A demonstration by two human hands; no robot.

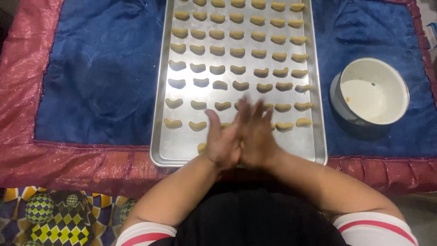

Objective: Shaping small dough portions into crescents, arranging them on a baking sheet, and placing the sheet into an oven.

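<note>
The left hand [221, 143] and right hand [257, 136] are pressing palm to palm, fingers extended, over the baking tray's [160, 136] near edge; anything between them is hidden. Crescent dough pieces [217, 69] are filling rows beyond, leaving bare metal at the near-left corner, while a white bowl [371, 91] is sitting well apart on the blue cloth [100, 77].

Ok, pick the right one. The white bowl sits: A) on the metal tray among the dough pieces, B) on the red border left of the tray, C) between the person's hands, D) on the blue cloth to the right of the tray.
D: the white bowl rests on the blue cloth, right of the metal tray.
</note>
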